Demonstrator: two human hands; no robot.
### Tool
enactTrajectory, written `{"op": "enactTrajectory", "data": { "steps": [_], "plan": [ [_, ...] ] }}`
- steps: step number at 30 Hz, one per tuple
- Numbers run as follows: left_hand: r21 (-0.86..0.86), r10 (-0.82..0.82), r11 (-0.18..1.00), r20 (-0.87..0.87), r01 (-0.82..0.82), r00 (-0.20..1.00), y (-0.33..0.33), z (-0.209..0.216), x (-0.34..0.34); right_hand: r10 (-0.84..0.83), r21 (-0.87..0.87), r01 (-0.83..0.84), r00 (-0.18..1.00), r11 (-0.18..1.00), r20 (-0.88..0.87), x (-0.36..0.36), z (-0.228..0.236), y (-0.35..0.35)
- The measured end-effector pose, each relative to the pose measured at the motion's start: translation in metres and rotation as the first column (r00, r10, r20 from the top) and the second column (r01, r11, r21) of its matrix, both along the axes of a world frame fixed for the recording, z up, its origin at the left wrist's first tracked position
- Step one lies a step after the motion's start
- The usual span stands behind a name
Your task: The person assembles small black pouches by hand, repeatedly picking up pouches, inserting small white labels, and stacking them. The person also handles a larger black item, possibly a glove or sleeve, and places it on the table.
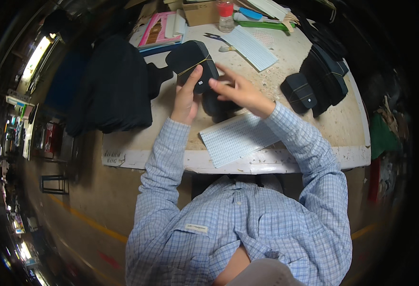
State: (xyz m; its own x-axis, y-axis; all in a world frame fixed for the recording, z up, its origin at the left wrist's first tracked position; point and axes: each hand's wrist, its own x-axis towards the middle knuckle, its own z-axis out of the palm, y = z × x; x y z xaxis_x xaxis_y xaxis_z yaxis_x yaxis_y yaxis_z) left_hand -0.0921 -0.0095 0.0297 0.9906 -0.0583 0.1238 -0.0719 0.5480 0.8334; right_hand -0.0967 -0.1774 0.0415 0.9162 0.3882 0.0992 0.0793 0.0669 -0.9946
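Observation:
A bundle of dark cut pieces [186,53], banded with a thin yellowish tie, is tilted up in my left hand [185,104]. Its thumb presses the near face, beside a small white square label [200,83]; the other fingers are hidden behind. At the bundle's right edge is my right hand [243,90], its fingers spread and holding nothing; whether a fingertip touches the bundle I cannot tell. Under both hands, more dark pieces [215,107] lie on the table. A pale blue gridded sheet [235,139] rests nearer to me, partly under my right forearm.
Dark cloth [119,90] is heaped at the left edge. Banded dark bundles [299,93] stand at right. Farther back are another gridded sheet [252,47], dark-handled snips [214,36], a red-banded bottle [225,21], a cardboard box [200,13] and a pink booklet [157,31].

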Motion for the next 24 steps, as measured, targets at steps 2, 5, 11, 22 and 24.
{"op": "enactTrajectory", "data": {
  "steps": [2, 5, 11, 22, 24],
  "plan": [
    [0.184, -0.003, 0.983, 0.055, -0.007, 0.998, -0.015, 0.003, -0.005, -0.001, 0.104, 0.010, 0.997, 0.995, -0.082, -0.016, -0.005, -0.004],
    [0.344, -0.099, 0.939, 0.182, 0.031, 0.978, -0.028, 0.007, -0.010, -0.182, 0.236, 0.218, 0.970, 0.947, -0.164, -0.032, -0.005, -0.025],
    [0.882, -0.208, 0.345, 0.406, -0.322, 0.890, 0.005, 0.005, -0.001, -0.514, 0.198, 0.533, 0.846, 0.822, -0.143, -0.066, 0.006, -0.119],
    [0.916, -0.212, 0.026, 0.396, -0.400, 0.893, 0.017, -0.026, 0.004, -0.783, 0.048, 0.800, 0.596, 0.599, -0.178, -0.072, -0.035, -0.165],
    [0.931, -0.197, 0.010, 0.358, -0.364, 0.913, 0.018, -0.031, 0.006, -0.795, 0.085, 0.825, 0.561, 0.558, -0.230, -0.073, -0.038, -0.158]
  ]
}}
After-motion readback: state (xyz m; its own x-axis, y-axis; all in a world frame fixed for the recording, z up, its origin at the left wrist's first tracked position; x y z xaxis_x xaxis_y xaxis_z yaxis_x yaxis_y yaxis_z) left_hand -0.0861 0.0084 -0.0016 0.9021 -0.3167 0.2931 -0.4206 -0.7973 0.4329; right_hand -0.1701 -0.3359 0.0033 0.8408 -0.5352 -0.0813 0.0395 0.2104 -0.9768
